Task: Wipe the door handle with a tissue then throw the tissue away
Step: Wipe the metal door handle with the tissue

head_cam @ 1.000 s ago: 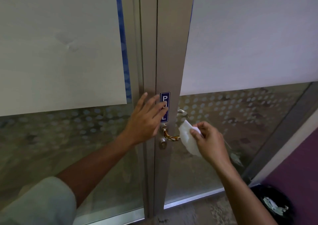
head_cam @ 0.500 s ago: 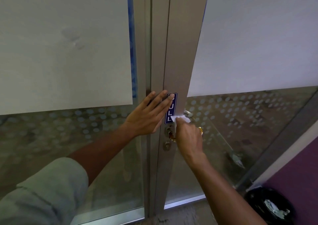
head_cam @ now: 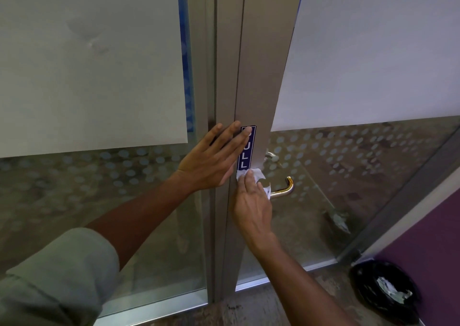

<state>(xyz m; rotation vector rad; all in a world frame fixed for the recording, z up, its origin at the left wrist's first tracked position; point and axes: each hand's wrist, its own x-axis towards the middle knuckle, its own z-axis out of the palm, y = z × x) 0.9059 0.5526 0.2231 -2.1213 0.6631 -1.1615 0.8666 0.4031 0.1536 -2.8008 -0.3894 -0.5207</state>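
The right hand (head_cam: pixel 251 206) has slid in along the door handle (head_cam: pixel 282 193) since a moment ago, baring the lever's curved outer end, and it is now pressed at the base against the grey door frame (head_cam: pixel 258 76). That lever runs level, long axis sideways, free end out beyond the right fingertips and hooking back toward the glass. The left hand (head_cam: pixel 214 161) lies flat, fingers spread wide over the blue PULL sticker (head_cam: pixel 249 155) just above; right fingers are folded round the white tissue (head_cam: pixel 258 176), bunched on the handle's inner end.
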